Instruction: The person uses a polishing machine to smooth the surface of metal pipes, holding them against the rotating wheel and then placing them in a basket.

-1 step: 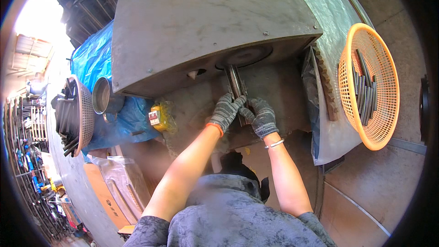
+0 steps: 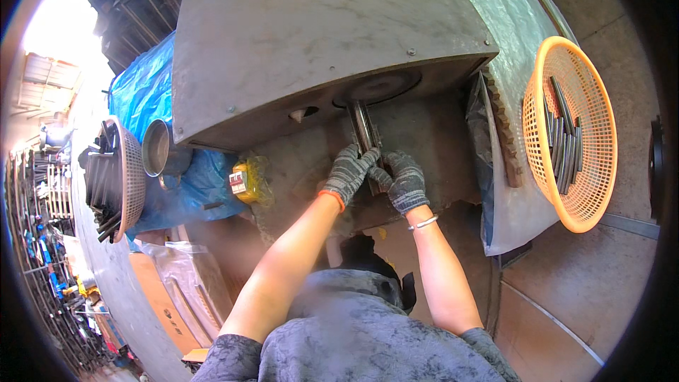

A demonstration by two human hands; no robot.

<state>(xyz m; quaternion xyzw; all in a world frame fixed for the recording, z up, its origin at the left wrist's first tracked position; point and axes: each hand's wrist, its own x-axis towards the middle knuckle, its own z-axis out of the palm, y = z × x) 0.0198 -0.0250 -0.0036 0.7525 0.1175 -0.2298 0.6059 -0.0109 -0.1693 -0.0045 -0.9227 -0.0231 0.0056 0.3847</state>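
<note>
Here both gloved hands close on one flat metal strip: the left hand and right hand each have their grip clamped around its near end, its far end running under the grey machine housing. Well right of the grip sits an orange basket of similar strips.

floor: concrete slabs with seams, lower right, sunlit.
machine housing: big grey metal cover, bolted, fills the upper middle.
sheeting: clear plastic sheet draped right of the housing; blue tarp at left.
baskets: orange plastic basket on the floor at right, holding dark metal bars; brown basket at left, also with bars.
left edge: cluttered tool rack, cardboard box.
light: daylight, blown-out glare upper left.
</note>
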